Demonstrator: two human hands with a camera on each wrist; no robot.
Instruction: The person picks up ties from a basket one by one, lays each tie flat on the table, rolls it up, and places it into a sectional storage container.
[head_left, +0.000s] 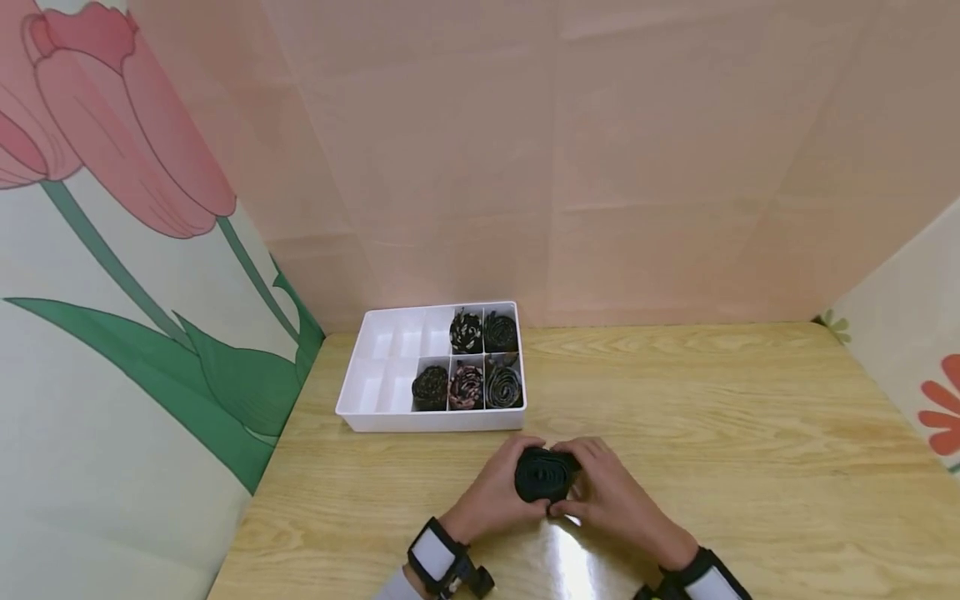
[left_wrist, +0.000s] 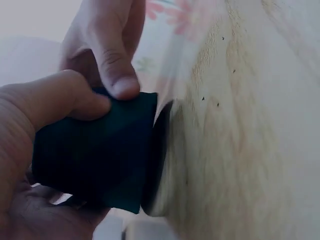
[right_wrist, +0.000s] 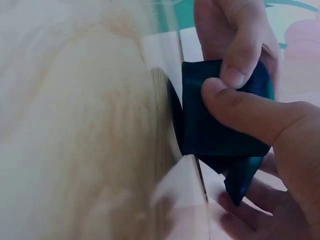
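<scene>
A tightly wound roll of dark green cloth (head_left: 543,475) stands between my hands, its spiral end facing up, just above its reflection on the table. My left hand (head_left: 501,492) holds its left side, with the thumb (left_wrist: 75,97) across the near face. My right hand (head_left: 611,496) grips the right side, and the two thumbtips lie close together on the cloth in both wrist views. A loose, pointed end of cloth (right_wrist: 240,177) sticks out near my right fingers.
A white divided tray (head_left: 435,422) sits behind my hands to the left. Several patterned dark rolls, including a pinkish one (head_left: 467,387), fill its right-hand compartments; those at left hold nothing. The wooden table (head_left: 712,417) meets a pink backdrop (head_left: 555,167) behind.
</scene>
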